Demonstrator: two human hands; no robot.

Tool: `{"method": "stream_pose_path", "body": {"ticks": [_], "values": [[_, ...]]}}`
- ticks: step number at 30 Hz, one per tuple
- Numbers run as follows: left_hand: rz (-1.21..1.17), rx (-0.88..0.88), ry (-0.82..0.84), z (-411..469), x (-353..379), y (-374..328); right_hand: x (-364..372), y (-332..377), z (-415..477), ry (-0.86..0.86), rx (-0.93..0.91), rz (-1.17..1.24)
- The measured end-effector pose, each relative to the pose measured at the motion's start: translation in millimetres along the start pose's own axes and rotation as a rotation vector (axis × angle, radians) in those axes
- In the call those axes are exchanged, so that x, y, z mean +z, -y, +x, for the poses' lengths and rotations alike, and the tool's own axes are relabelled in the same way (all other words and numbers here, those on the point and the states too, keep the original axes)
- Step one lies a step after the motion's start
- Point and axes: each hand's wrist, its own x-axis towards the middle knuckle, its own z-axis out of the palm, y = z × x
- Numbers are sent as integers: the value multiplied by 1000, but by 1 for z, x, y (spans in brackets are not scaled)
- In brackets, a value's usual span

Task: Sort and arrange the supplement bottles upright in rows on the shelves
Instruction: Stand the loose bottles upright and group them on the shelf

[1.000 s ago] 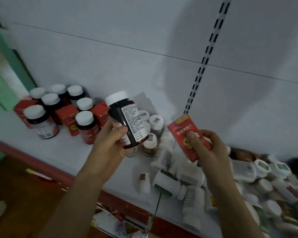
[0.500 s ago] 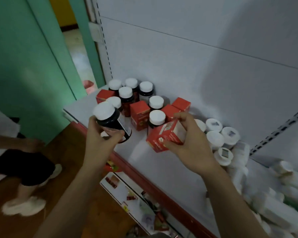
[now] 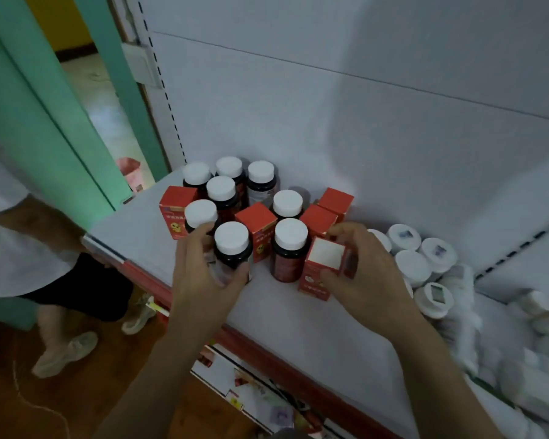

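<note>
- White shelf (image 3: 298, 318) with a red front edge, backed by a pale panel; a green door frame (image 3: 45, 122) fills the upper left of the frame.
- Left hand (image 3: 200, 280) wraps round a dark bottle (image 3: 232, 248), held upright at the front of the sorted cluster, centre of frame.
- Right hand (image 3: 366, 277) grasps a red box (image 3: 322, 270), upright just right of a neighbouring bottle (image 3: 290, 248).
- Step, as judged: both items are being seated in the front row. The next move calls for letting go without tipping neighbours, then fetching from the white bottles (image 3: 425, 264) heaped at right.
- Every bottle is capped and every box closed, so contents are hidden.
</note>
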Motion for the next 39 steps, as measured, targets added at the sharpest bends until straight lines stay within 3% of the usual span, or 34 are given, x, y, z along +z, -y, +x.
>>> {"method": "stream_pose_path", "body": {"ticks": [3,8,14,22,31,33,36,37,39], "values": [[148,180,6,24,-15,-16,-11,7,-6,-176,-19,-2],[415,494,350,89,-1,-70,-63,-18,-17,-254,152,-258],[355,791,579,87,95,-151,-141,-66,-86,-351,488,-453],[105,908,815,-3,200,-248,-240,-105,-193,-513,745,-564],[172,985,939,-81,268,-314,-351,-162,-258,-571,792,-572],[163,972,968,-92,279,-328,-369,-173,-269,-464,758,-564],[187,942,1016,-110,300,-344,-377,-184,-285,48,812,-512],[211,937,1030,-114,309,-350,-377,-190,-291,128,795,-514],[278,918,1041,-120,327,-363,-383,-203,-297,45,739,-501]]}}
